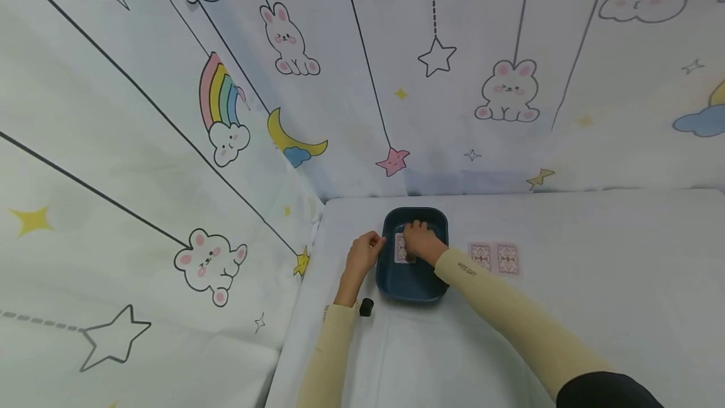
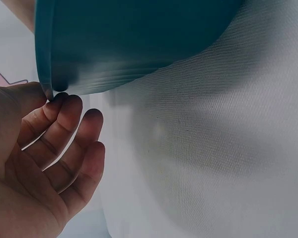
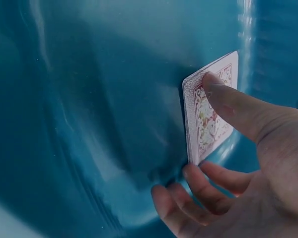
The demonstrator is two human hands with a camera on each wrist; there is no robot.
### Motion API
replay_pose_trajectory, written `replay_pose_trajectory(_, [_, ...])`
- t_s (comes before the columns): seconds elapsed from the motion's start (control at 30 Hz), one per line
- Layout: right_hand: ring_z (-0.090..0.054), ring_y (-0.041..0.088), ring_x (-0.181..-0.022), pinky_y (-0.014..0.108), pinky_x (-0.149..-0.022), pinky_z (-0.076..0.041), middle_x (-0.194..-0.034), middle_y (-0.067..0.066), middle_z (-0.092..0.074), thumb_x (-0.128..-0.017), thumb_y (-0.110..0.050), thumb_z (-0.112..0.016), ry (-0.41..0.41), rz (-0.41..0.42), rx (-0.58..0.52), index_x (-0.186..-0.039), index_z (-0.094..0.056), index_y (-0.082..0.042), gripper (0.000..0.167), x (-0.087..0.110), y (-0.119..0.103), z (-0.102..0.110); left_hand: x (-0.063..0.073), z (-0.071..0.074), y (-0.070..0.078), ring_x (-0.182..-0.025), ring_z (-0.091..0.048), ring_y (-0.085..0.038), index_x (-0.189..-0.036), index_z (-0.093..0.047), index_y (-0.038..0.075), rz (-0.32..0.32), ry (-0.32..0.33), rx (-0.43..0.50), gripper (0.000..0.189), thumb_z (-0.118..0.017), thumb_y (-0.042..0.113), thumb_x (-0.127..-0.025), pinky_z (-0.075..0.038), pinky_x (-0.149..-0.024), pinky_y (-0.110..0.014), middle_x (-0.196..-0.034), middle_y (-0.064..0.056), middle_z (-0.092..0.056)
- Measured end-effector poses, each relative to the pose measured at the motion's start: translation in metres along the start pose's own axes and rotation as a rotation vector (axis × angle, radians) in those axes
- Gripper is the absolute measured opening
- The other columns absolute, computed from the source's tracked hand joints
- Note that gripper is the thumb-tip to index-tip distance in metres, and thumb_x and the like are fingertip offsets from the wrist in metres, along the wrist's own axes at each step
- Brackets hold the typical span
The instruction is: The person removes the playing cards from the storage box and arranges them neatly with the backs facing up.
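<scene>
A dark blue tray [image 1: 412,287] sits on the white-covered table. My left hand [image 1: 361,255] is at its left side; in the left wrist view, the thumb and index finger pinch the tray's rim [image 2: 43,54] while the other fingers curve loosely below. Inside the tray my right hand [image 1: 425,244] holds a small stack of patterned playing cards [image 3: 213,111]. Its thumb [image 3: 228,101] lies across the top card's back, and fingertips meet the lower edge. From the head view, the hand covers part of these cards [image 1: 400,249].
Two playing cards, one nearer the tray [image 1: 480,255] and one farther right [image 1: 508,259], lie back up on the table. A white curtain [image 1: 351,93] printed with bunnies, stars and clouds hangs behind and to the left. A small black object [image 1: 366,307] shows beside the left wrist.
</scene>
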State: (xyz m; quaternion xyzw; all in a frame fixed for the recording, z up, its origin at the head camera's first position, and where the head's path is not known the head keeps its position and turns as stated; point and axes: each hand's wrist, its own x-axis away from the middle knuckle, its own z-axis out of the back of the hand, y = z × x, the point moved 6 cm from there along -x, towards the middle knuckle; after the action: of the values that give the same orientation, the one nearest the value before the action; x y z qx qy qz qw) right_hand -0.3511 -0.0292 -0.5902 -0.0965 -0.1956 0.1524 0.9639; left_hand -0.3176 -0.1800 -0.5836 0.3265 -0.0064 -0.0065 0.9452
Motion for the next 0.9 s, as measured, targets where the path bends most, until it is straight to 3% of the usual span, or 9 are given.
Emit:
replay_pose_trajectory(0.4, [-0.042,0.045,-0.128,0.055,-0.100,-0.047,-0.140,0.033,-0.039,-0.084,-0.023,-0.082,-0.006,-0.011,-0.040,-0.145,-0.037,0.011,0.083,-0.004,0.004,-0.001,0.002,0.000,0.000,-0.062,-0.053,-0.014,-0.089,-0.064,0.011,-0.008,-0.006,0.012,0.028,-0.058,0.035,-0.102,-0.042,-0.054,-0.028,-0.079,-0.004,-0.065])
replay_pose_trajectory(0.67, [-0.042,0.049,-0.132,0.057,-0.104,-0.043,-0.145,0.035,-0.036,-0.082,-0.024,-0.084,0.021,-0.023,-0.087,-0.150,-0.022,0.006,0.097,-0.010,0.010,0.001,0.002,0.001,0.001,-0.059,-0.050,-0.013,-0.088,-0.063,0.010,-0.021,0.010,0.008,0.026,-0.058,0.032,-0.102,-0.040,-0.054,-0.027,-0.075,-0.001,-0.061])
replay_pose_trajectory(0.77, [-0.055,0.045,-0.120,0.053,-0.095,-0.049,-0.135,0.032,-0.051,-0.089,-0.021,-0.077,0.052,-0.028,-0.138,-0.150,-0.021,0.006,0.087,-0.013,0.013,0.004,0.001,-0.001,-0.001,-0.061,-0.051,-0.014,-0.089,-0.064,0.011,0.006,-0.005,0.003,0.027,-0.058,0.033,-0.102,-0.040,-0.055,-0.027,-0.078,-0.003,-0.063])
replay_pose_trajectory(0.9, [-0.065,0.033,-0.082,0.040,-0.066,-0.050,-0.104,0.025,-0.065,-0.098,-0.010,-0.059,0.056,-0.024,-0.331,-0.150,-0.022,0.008,0.066,-0.013,0.017,0.010,-0.001,-0.002,-0.001,-0.062,-0.051,-0.013,-0.090,-0.065,0.011,0.022,-0.010,-0.014,0.026,-0.058,0.033,-0.102,-0.040,-0.056,-0.027,-0.080,-0.003,-0.064])
